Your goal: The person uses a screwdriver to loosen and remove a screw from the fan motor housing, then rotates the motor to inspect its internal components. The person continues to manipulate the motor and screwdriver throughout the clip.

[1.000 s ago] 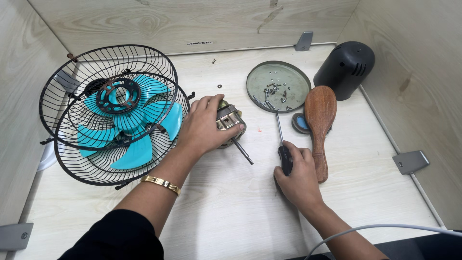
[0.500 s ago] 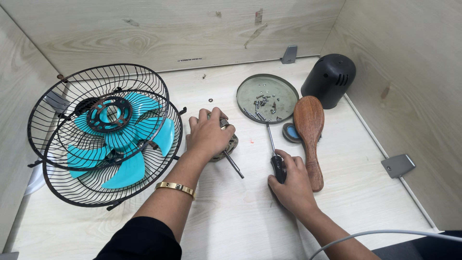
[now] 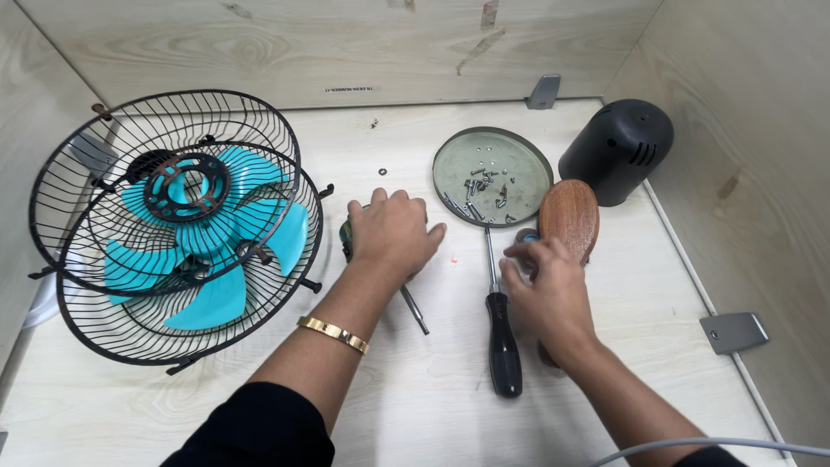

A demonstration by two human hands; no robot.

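My left hand (image 3: 393, 235) is clamped over a small metal fan motor (image 3: 347, 235), whose shaft (image 3: 415, 309) pokes out toward me from under the palm. My right hand (image 3: 549, 294) hovers over the handle of a wooden brush (image 3: 568, 216), its bent fingertips close to a small blue round part (image 3: 524, 235). Whether these fingers pinch anything is hidden. A black-handled screwdriver (image 3: 503, 342) lies free on the board between my hands, its tip pointing at a round metal dish (image 3: 450, 160) holding several screws.
Two black wire fan grilles with a turquoise blade (image 3: 173, 238) lie at the left. A black domed motor cover (image 3: 618, 151) stands at the back right. Wooden walls enclose the board, and metal brackets (image 3: 733, 331) are fixed along its edges. A small washer (image 3: 382, 172) lies loose.
My right hand has let go of the screwdriver handle and moved up and right over the wooden brush. My left hand stays on the motor. The camera has moved closer.
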